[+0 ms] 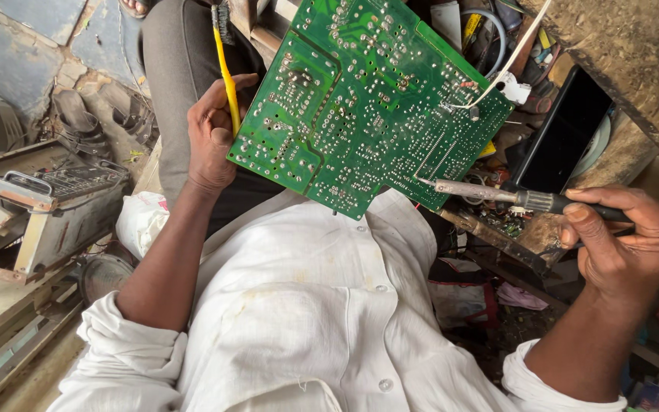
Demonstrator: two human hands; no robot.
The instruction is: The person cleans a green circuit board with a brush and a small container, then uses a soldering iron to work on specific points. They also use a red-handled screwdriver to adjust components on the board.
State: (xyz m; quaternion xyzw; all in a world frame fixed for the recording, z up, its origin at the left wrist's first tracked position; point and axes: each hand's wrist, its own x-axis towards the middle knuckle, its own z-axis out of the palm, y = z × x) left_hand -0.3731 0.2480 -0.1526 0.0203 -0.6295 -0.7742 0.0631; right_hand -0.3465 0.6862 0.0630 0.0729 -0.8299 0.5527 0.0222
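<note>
Left hand (211, 137) grip clamped on green circuit board (368, 99) edge and yellow tool (226, 76); right hand (623, 244) grip closed on soldering iron (497, 194), tip touching board.

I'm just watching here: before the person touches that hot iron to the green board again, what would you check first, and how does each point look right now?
1. Soldering iron firmly gripped by the right hand: ok.
2. Iron tip on the solder side of the green circuit board, near its lower edge: ok.
3. Board held steady: the left hand holds its left edge along with a yellow-handled brush: ok.
4. Fingers away from the hot tip: ok, both hands are well apart from it.
5. White wire at the board's right corner away from the tip: ok.
6. Board away from the white shirt: cannot tell, it sits just over it.
</note>
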